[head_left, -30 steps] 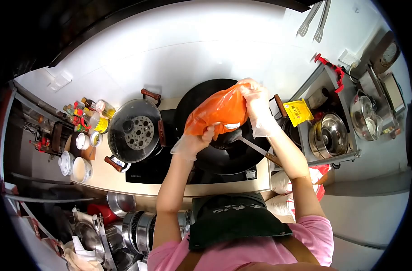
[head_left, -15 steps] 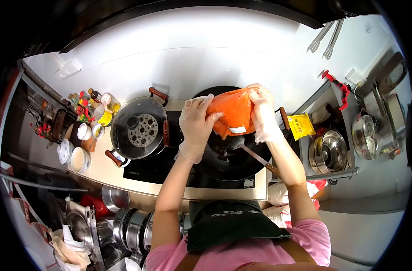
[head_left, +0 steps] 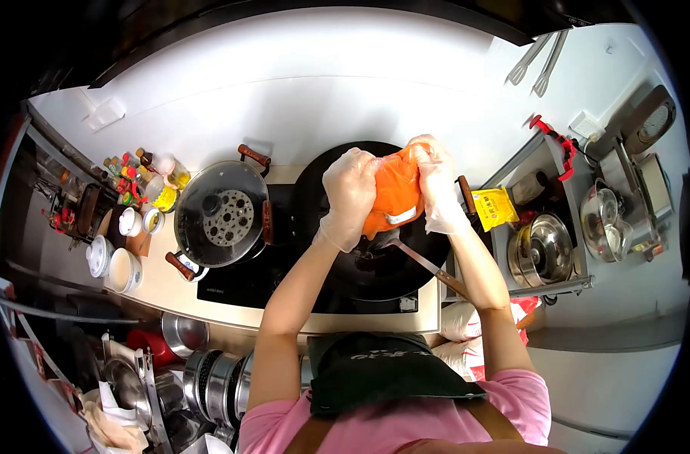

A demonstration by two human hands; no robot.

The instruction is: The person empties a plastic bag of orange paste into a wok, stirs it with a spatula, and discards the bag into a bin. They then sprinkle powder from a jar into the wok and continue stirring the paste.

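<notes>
Bag [head_left: 394, 193], orange, squeezed between both gloved hands over wok [head_left: 375, 265]; left fingers [head_left: 352, 189] and right fingers [head_left: 438, 181] clamped on it. Emptying step, likely. Next: steady squeeze, mouth kept above ladle [head_left: 405, 250] below fingers.

Glossy orange plastic bag [head_left: 394, 193], matt black metal wok [head_left: 375, 261], clear plastic gloves [head_left: 350, 198]

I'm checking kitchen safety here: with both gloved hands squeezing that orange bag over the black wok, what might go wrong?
1. The orange plastic bag hangs right over the black wok; contents might splash out.
2. The thin clear gloves on the left hand and right hand may slip on the bag.
3. The wood-handled ladle resting in the wok could get knocked by a forearm.
</notes>
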